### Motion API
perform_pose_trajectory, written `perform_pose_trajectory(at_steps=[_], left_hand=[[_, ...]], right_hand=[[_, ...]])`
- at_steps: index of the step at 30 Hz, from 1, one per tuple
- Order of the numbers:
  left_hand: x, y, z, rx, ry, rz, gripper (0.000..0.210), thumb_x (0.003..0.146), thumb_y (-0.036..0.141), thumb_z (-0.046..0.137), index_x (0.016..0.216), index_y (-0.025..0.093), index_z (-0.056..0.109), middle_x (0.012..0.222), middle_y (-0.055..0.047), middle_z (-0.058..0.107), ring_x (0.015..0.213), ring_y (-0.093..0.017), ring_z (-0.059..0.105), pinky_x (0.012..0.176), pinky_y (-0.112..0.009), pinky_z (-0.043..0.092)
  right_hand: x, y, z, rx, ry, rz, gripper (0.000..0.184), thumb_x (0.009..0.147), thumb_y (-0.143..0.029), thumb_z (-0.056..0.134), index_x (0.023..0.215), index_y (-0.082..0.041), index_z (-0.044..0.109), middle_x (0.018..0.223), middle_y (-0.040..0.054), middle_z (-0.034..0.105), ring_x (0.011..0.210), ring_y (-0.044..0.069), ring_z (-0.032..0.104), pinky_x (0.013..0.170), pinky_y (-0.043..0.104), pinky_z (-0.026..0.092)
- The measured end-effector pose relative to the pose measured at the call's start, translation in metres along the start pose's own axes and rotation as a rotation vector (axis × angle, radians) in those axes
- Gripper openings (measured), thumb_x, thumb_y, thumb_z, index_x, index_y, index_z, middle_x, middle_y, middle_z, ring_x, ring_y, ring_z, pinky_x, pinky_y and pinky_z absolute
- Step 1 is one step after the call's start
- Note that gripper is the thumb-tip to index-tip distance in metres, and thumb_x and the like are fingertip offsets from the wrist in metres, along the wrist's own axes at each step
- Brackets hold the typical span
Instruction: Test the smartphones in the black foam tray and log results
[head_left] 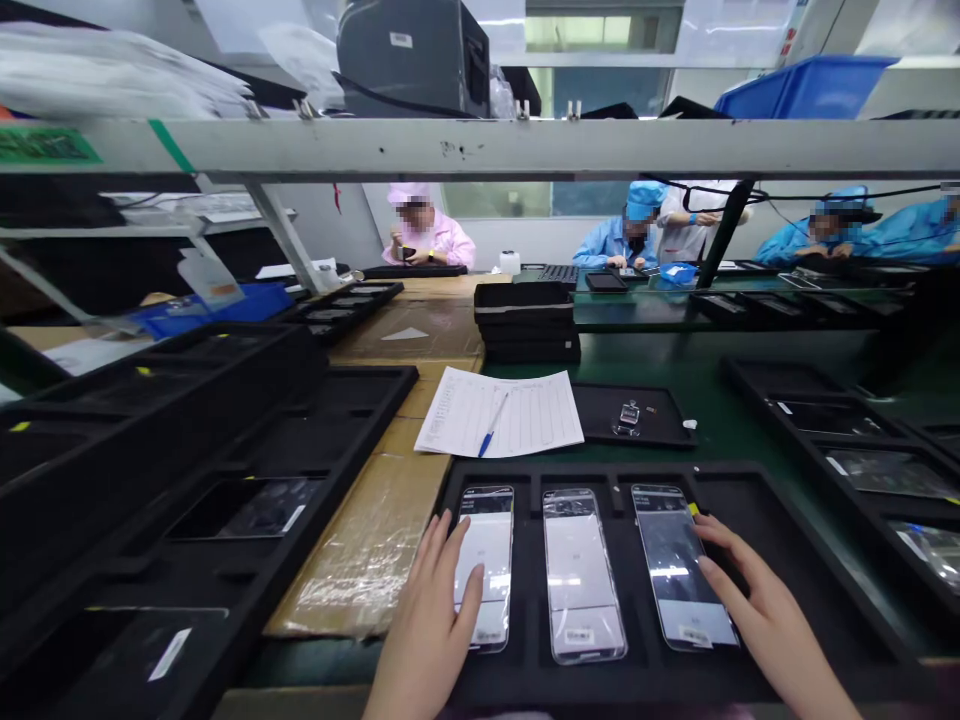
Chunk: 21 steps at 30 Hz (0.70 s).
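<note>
Three lit smartphones with clear film lie side by side in a black foam tray (525,685). My left hand (431,615) rests over the left smartphone (487,560), its fingers apart, with the thumb and a fingertip at the screen's left side. The middle smartphone (577,570) has a pale screen and a small barcode label near its lower end. At the right smartphone (671,570), my right hand (757,595) has its fingers apart. Its thumb touches the screen's right edge, and its forefinger is by a yellow tab (694,509). Neither hand is closed around a phone.
Black trays with phones stand at left (375,420) and right (810,450). A paper form (450,415) with a blue pen (487,440) lies behind my tray, beside a small tray (592,425) of small parts. Several people work beyond stacked trays (525,325); a metal shelf beam (480,150) crosses above.
</note>
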<state>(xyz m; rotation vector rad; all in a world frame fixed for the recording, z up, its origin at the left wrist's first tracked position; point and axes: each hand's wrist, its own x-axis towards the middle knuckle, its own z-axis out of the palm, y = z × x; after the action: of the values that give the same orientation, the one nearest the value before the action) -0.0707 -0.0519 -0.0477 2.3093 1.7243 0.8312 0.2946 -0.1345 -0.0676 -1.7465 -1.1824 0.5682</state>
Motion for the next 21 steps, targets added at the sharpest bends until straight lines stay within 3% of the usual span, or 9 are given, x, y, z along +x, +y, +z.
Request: perform_pose_trajectory(at_steps=[7,21], left_hand=[[0.003,-0.004,0.004,0.019,0.041,0.074,0.050,0.102,0.042,0.039,0.140,0.015,0.055,0.151,-0.019,0.053,0.142,-0.036,0.048,0.109,-0.058,0.050],[0.005,-0.010,0.009,-0.043,0.063,0.078,0.051,0.101,0.045,0.039,0.142,0.017,0.049,0.150,-0.019,0.053,0.144,-0.037,0.045,0.113,-0.064,0.044]], right_hand=[[0.001,-0.005,0.000,0.059,0.012,-0.005,0.047,0.088,-0.060,0.060,0.119,-0.027,0.068,0.142,0.0104,0.062,0.139,0.034,0.051,0.122,0.058,0.032],[0.001,-0.014,-0.002,0.089,0.014,-0.038,0.042,0.092,-0.055,0.059,0.120,-0.025,0.065,0.136,0.0116,0.065,0.132,0.031,0.057,0.118,0.058,0.035]])
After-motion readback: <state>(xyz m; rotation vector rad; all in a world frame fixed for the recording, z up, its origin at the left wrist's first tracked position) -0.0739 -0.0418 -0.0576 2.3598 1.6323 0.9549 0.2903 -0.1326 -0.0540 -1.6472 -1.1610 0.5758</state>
